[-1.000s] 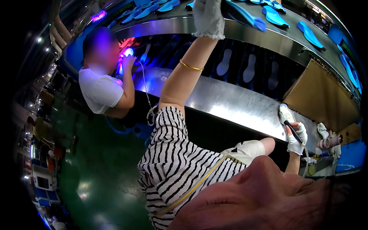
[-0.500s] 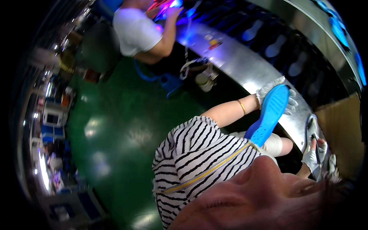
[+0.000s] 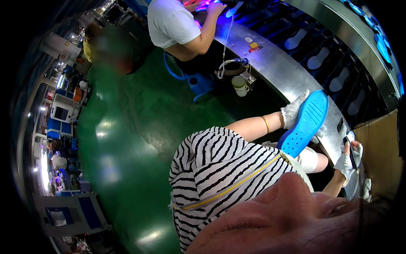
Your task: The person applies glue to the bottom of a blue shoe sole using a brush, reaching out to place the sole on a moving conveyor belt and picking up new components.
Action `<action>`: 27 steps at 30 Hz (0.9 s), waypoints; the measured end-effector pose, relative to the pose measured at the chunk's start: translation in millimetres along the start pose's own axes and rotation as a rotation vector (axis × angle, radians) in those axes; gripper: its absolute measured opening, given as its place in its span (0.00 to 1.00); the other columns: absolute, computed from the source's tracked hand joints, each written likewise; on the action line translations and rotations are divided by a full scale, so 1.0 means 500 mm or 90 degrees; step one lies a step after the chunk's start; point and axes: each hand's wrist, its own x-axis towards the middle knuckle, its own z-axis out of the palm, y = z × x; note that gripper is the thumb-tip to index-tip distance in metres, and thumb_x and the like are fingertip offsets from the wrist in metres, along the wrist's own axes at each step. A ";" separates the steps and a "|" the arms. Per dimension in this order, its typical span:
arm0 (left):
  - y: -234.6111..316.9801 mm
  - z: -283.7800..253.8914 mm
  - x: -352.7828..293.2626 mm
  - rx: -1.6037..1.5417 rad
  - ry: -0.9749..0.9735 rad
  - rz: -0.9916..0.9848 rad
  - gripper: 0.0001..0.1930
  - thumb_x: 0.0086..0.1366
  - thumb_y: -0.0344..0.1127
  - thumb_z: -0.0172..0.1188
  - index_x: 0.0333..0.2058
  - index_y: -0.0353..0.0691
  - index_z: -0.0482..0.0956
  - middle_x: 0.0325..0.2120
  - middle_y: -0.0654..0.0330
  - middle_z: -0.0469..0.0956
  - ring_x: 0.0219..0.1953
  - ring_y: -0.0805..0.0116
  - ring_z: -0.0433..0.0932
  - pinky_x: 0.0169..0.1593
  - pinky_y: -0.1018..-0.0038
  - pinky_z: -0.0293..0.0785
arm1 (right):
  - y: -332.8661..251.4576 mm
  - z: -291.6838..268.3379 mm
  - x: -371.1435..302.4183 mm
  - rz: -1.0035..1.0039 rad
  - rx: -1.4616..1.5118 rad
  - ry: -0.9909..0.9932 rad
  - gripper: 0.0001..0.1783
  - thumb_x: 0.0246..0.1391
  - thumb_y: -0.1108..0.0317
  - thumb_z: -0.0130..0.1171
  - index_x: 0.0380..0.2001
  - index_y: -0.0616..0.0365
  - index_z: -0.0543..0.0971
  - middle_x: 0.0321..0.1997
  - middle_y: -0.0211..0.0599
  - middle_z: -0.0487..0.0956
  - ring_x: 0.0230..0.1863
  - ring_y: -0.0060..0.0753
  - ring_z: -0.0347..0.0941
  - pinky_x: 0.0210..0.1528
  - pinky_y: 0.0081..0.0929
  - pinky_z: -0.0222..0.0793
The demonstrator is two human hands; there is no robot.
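A bright blue shoe sole (image 3: 311,114) is held up in front of me, its surface marked with grooves and small holes. My left hand (image 3: 292,113), in a white knit glove, grips it from behind; the sole covers most of the fingers, and some glove shows past its right edge. At the lower right, my right hand (image 3: 349,160) wears a white glove with bare fingertips. Its fingers close round a thin black-handled tool (image 3: 353,161) that looks like a brush. Dark bristles show beyond the hand, but how they join the handle is unclear.
A metal ledge (image 3: 292,76) curves along a dark conveyor carrying pale sole shapes (image 3: 317,58). A cardboard box (image 3: 378,139) stands at the right. Farther along, a co-worker in a white shirt (image 3: 173,23) sits on a blue stool (image 3: 198,84), near a pale mug-like container (image 3: 240,86).
My view has shifted, so the co-worker and ledge sit farther right. The blue sole has turned to show more of its broad surface. Both hands keep their hold.
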 end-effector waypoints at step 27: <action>-0.045 0.054 0.027 0.042 -0.121 0.024 0.50 0.50 0.74 0.48 0.60 0.38 0.56 0.53 0.50 0.66 0.52 0.56 0.67 0.56 0.62 0.67 | -0.007 0.152 -0.073 -0.084 -0.060 -0.132 0.14 0.50 0.81 0.56 0.40 0.60 0.71 0.35 0.34 0.74 0.34 0.19 0.70 0.38 0.16 0.66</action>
